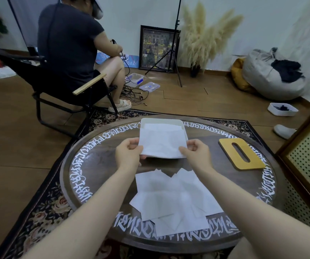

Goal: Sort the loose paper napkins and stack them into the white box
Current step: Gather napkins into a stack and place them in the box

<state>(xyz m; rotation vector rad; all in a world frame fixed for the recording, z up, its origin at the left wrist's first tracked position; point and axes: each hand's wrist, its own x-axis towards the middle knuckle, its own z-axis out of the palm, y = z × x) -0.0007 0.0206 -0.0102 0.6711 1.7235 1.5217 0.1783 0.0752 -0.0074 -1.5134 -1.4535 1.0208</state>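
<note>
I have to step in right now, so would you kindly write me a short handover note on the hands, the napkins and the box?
Left hand: pinching the left edge of the held napkin.
Right hand: pinching its right edge; the napkin hangs over the near end of the white box.
Box: at the far side of the round table, already holding some napkins.
Loose napkins: an overlapping pile at the near side of the table.
Wooden lid: lying flat, right of the box.
Done: some napkins boxed.
Left: lay the held one in, then sort and stack the pile.
</note>
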